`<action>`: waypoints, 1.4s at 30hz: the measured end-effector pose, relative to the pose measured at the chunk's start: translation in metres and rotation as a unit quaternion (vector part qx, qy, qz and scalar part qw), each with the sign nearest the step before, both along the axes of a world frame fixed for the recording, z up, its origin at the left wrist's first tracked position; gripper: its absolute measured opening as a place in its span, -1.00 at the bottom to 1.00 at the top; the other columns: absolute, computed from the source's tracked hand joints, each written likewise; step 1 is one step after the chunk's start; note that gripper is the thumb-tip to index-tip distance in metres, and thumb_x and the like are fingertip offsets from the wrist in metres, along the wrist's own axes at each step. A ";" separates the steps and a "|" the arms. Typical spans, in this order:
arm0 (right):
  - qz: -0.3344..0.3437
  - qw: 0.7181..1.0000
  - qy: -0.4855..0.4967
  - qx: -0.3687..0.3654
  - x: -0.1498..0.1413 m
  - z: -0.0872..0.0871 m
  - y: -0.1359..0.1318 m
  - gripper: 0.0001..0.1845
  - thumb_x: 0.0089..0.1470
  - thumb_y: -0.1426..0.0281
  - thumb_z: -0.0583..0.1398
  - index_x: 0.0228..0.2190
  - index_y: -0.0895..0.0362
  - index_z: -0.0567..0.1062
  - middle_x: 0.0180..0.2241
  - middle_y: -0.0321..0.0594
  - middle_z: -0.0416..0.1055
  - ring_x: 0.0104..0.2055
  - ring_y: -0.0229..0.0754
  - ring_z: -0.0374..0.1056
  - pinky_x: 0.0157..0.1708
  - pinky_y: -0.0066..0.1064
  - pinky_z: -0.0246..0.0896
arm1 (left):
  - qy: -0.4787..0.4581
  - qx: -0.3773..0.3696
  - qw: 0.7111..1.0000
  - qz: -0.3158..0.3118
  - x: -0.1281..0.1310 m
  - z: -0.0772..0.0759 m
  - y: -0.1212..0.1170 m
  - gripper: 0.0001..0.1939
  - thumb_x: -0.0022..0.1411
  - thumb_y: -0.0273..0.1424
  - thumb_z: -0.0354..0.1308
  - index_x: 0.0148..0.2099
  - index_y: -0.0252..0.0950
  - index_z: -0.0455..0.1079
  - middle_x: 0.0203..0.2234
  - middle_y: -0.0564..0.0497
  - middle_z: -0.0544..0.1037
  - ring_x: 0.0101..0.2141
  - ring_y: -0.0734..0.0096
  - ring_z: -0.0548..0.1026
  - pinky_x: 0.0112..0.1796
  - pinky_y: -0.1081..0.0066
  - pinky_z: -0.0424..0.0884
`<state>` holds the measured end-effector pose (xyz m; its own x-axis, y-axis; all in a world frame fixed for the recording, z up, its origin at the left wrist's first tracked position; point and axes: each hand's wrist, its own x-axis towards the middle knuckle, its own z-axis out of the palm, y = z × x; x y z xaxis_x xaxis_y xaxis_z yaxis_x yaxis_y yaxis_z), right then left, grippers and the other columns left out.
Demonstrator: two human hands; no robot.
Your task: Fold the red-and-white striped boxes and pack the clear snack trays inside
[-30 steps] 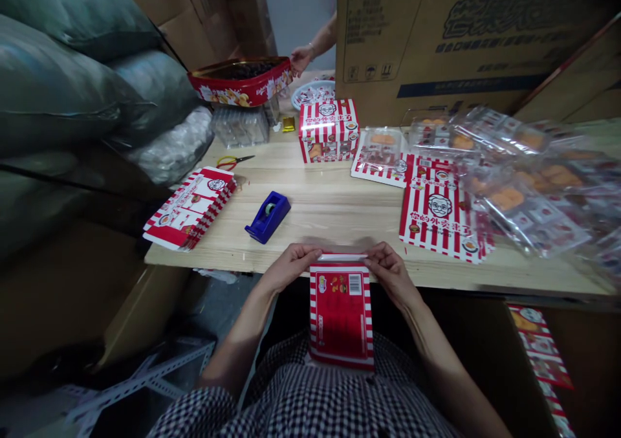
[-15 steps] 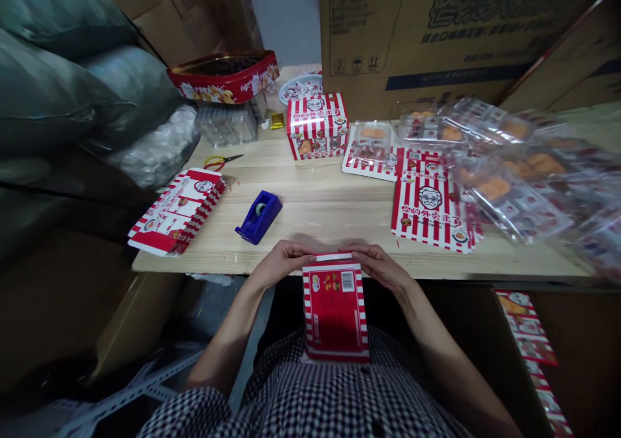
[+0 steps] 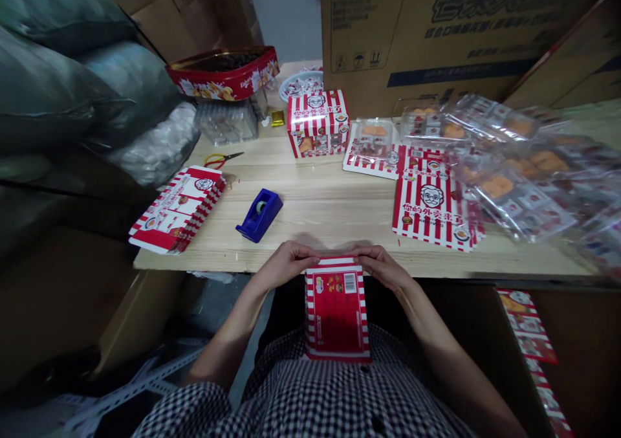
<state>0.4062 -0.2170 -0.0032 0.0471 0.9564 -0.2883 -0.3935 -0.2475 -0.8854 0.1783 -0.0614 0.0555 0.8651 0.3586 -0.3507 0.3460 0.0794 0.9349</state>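
A red-and-white striped cardboard box (image 3: 338, 312) rests against my body at the table's front edge, its red panel with a barcode facing up. My left hand (image 3: 286, 263) pinches the far left corner of the box, and my right hand (image 3: 383, 266) grips the far right corner. Both thumbs lie along the top flap edge. Past my left hand stands a blue tape dispenser (image 3: 261, 215) on the table. A made-up striped box (image 3: 317, 124) sits farther back.
Folded striped cartons (image 3: 177, 210) are stacked at the left, near scissors (image 3: 223, 160). Flat striped cartons (image 3: 429, 198) and clear plastic packs (image 3: 526, 192) pile up on the right. A red tin (image 3: 223, 76) rests on clear cases at the back. A large cardboard box (image 3: 436, 43) stands behind.
The far flap of the box has tipped down, so its white edge shows less. Both hands keep their hold at the corners.
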 end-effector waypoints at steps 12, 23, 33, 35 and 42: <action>0.103 0.991 -0.074 0.033 0.028 0.019 0.025 -0.79 -0.12 0.28 0.47 -0.39 0.12 0.70 -0.44 -0.26 0.58 -0.40 -0.26 0.43 -0.32 -0.40 0.35 | 0.003 -0.043 0.999 -0.006 0.001 0.002 0.004 -0.65 0.23 -0.18 0.30 -0.07 -0.33 0.64 -0.28 -0.12 0.69 -0.30 0.29 0.58 -0.18 0.35 0.45; 0.066 0.997 -0.048 0.011 0.014 0.018 -0.008 -0.68 0.12 0.20 0.34 -0.10 0.02 0.65 -0.19 -0.22 0.64 -0.16 -0.16 0.56 -0.03 -0.22 0.43 | 0.007 -0.003 1.000 -0.029 0.003 0.001 0.011 -0.73 0.18 -0.21 0.32 -0.18 -0.29 0.64 -0.30 -0.09 0.69 -0.35 0.34 0.56 -0.27 0.39 0.44; 0.059 0.998 -0.027 0.009 0.008 0.038 0.003 -0.74 0.02 0.29 0.41 -0.22 0.09 0.66 -0.28 -0.24 0.65 -0.25 -0.23 0.54 -0.14 -0.35 0.44 | -0.017 0.080 0.994 -0.076 0.037 0.019 -0.001 -0.71 0.19 -0.19 0.30 -0.33 -0.35 0.53 -0.51 0.03 0.55 -0.50 0.47 0.41 -0.46 0.49 0.25; 0.033 0.999 0.006 0.003 0.003 0.040 0.000 -0.73 0.01 0.32 0.42 -0.20 0.08 0.64 -0.27 -0.26 0.64 -0.25 -0.24 0.54 -0.16 -0.37 0.46 | -0.014 0.082 0.993 -0.084 0.044 0.020 -0.003 -0.69 0.24 -0.17 0.25 -0.32 -0.36 0.52 -0.55 0.05 0.51 -0.53 0.51 0.35 -0.50 0.51 0.17; -0.032 0.996 0.085 -0.019 -0.010 0.022 -0.021 -0.69 -0.03 0.33 0.45 -0.20 0.04 0.62 -0.20 -0.28 0.62 -0.20 -0.25 0.54 -0.18 -0.40 0.48 | -0.026 0.098 0.993 -0.067 0.040 0.022 -0.009 -0.67 0.27 -0.14 0.23 -0.29 -0.35 0.51 -0.46 0.00 0.57 -0.45 0.44 0.43 -0.41 0.47 0.26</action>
<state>0.3966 -0.2382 0.0183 0.0546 0.9415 -0.3326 -0.5527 -0.2489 -0.7954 0.2183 -0.0704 0.0772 0.9249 0.2954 -0.2395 0.2924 -0.1496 0.9445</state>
